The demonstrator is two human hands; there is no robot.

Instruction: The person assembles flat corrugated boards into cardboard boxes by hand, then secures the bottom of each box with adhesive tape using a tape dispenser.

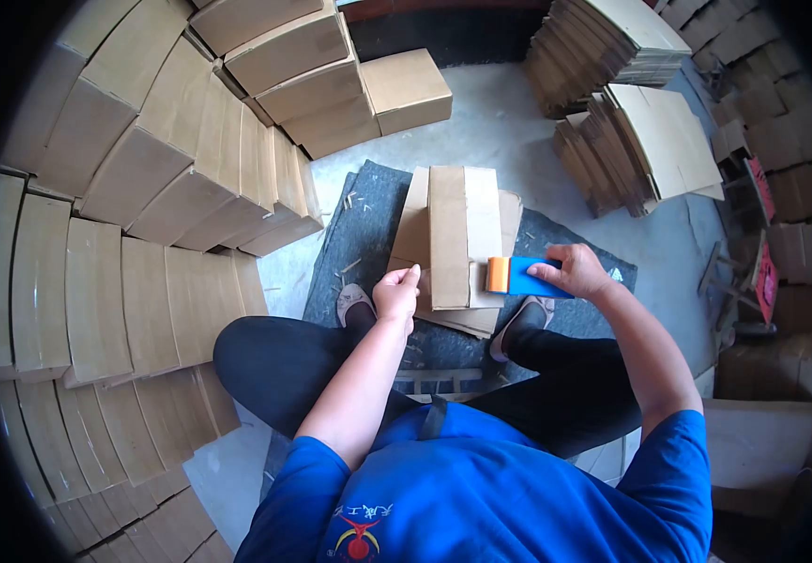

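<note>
A closed cardboard box (451, 225) stands in front of me on flat cardboard pieces (409, 223). My right hand (576, 272) is wrapped round the blue body of a tape dispenser (530, 278), whose orange end lies against the box's near right part. At the box's near left edge is my left hand (397, 296), its fingers curled in and thumb pressed to the index finger. What that pinch holds, if anything, is hidden. A lighter strip runs lengthwise along the right part of the box's top.
Under the box lies a dark mat (331, 267) with scraps, my feet on either side. Stacked boxes (106, 291) wall the left side; a single box (408, 91) stands at the back. Piles of flattened cardboard (664, 141) stand back right, near red-topped stools (764, 277).
</note>
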